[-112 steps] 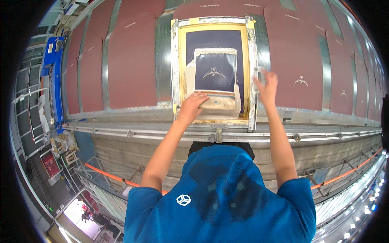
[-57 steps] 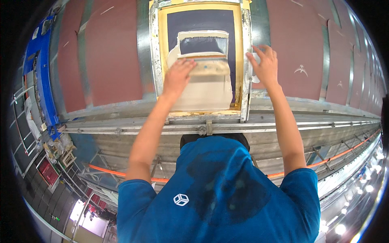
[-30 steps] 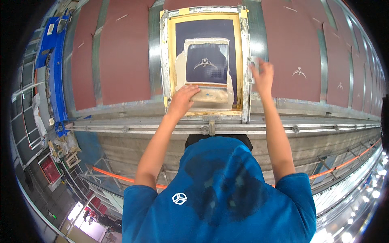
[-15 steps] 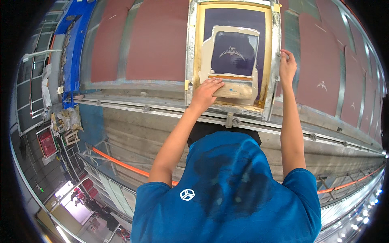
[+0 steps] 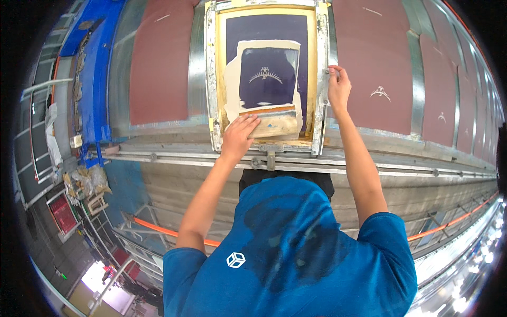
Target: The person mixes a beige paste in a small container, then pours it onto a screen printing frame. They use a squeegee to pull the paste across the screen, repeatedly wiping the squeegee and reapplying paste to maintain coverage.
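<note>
A metal-framed printing screen with dark mesh and a pale ink patch lies on a long table. My left hand grips a wooden-backed squeegee at the near end of the screen, smeared with cream ink. My right hand holds the right rail of the frame, fingers curled over its edge. A small pale emblem shows in the mesh above the squeegee.
Maroon fabric panels lie in a row on the table to both sides; those on the right carry a printed pale emblem. A metal guide rail runs along the near table edge. A blue machine part stands far left.
The screen and both hands have shifted along the table to a new panel. My left hand stays on the squeegee at the near end and my right hand on the frame's right rail.
</note>
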`<state>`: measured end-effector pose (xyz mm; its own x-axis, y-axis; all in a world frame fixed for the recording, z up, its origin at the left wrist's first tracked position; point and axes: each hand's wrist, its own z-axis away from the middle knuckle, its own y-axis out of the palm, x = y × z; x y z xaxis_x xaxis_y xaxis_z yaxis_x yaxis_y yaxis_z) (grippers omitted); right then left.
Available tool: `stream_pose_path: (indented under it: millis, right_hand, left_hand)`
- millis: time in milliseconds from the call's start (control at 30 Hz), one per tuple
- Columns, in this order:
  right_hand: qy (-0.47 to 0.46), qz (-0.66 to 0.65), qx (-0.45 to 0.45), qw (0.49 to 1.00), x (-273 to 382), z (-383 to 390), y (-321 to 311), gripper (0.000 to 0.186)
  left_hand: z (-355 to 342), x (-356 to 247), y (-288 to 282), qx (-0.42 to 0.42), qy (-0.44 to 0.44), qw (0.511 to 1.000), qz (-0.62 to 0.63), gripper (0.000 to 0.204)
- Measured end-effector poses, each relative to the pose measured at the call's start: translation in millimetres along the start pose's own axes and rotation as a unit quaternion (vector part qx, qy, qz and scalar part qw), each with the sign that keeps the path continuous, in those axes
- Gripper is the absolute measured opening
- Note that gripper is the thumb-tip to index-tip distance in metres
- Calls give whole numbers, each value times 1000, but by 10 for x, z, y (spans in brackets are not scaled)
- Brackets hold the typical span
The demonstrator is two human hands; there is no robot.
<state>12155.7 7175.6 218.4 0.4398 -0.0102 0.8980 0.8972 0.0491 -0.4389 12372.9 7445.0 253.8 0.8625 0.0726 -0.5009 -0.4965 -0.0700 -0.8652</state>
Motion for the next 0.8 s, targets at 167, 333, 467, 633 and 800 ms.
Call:
stream_pose_path:
  millis: [167,333,467,633,800]
  right_hand:
    - [-13,48,-5,999,53,49,160,22]
    - [13,82,-1,997,-77,-16,252,23]
    - [42,89,14,995,-65,4,235,24]
    - [11,140,48,989,-117,-51,110,29]
    - [-258,326,74,907,377,-111,28,36]
  left_hand:
    - [56,225,-45,-6,10,1000,-7,68]
    - [291,322,-47,17,32,999,3,68]
    - [468,346,-18,44,44,998,3,68]
    - [24,413,12,5,52,998,-18,68]
    - [-975,725,-102,1,32,999,-12,63]
